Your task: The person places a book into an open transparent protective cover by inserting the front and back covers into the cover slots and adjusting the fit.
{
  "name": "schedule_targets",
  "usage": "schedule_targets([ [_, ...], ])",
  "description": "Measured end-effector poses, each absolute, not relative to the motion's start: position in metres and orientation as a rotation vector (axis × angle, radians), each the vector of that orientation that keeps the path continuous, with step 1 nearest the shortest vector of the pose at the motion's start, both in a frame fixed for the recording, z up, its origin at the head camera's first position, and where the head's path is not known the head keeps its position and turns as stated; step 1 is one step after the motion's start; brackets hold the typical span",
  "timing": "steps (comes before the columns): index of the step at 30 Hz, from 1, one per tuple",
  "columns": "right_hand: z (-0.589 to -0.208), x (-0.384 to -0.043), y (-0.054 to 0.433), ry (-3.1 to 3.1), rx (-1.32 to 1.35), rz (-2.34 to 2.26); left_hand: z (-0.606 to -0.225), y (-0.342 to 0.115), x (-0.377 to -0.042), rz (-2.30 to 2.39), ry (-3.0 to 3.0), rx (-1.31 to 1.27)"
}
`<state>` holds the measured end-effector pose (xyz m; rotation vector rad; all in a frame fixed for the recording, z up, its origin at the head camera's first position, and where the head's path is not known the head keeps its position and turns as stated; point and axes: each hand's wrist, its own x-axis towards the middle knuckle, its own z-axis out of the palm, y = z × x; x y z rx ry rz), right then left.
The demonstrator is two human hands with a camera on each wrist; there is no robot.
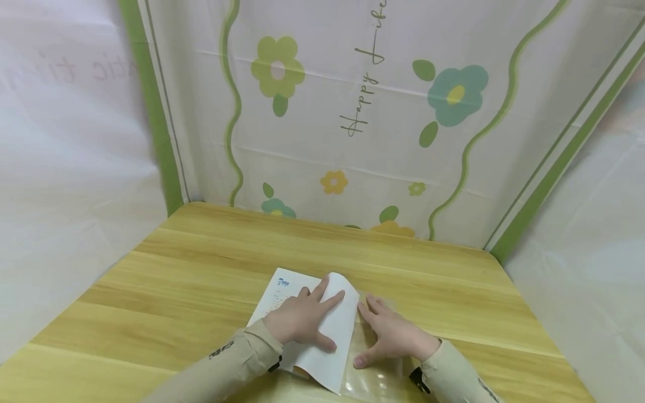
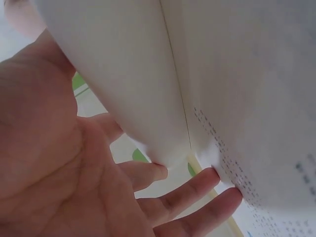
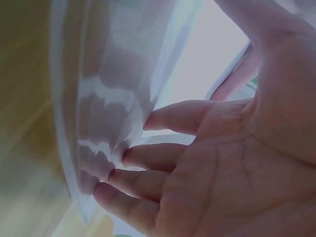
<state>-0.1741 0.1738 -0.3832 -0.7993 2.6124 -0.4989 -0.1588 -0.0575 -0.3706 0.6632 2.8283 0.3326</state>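
A thin white booklet (image 1: 263, 302) lies near the table's front, small blue and orange print on its left side. Its blank leaf (image 1: 339, 324) bulges up over the middle. My left hand (image 1: 299, 320) rests spread across the booklet, thumb and index finger on that leaf. Seen from the left wrist, two fingertips touch a page with rows of print (image 2: 222, 143). A clear plastic sheet (image 1: 370, 378) extends right from the leaf's edge. On it lies my right hand (image 1: 395, 334), fingers extended; in the right wrist view its fingertips touch the glossy plastic (image 3: 106, 118).
The wood-grain table (image 1: 166, 291) extends around the booklet to its back edge. Behind it hangs a white cloth (image 1: 312, 129) with flowers and green wavy lines. More cloth (image 1: 75, 168) hangs at the left and right sides.
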Motion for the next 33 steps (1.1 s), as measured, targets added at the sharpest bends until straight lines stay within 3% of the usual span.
schedule_targets([
  [33, -0.3828, -0.1724, 0.1715, 2.629, -0.806, -0.514, -0.3732, -0.0585, -0.1625, 0.334, 2.852, 0.673],
])
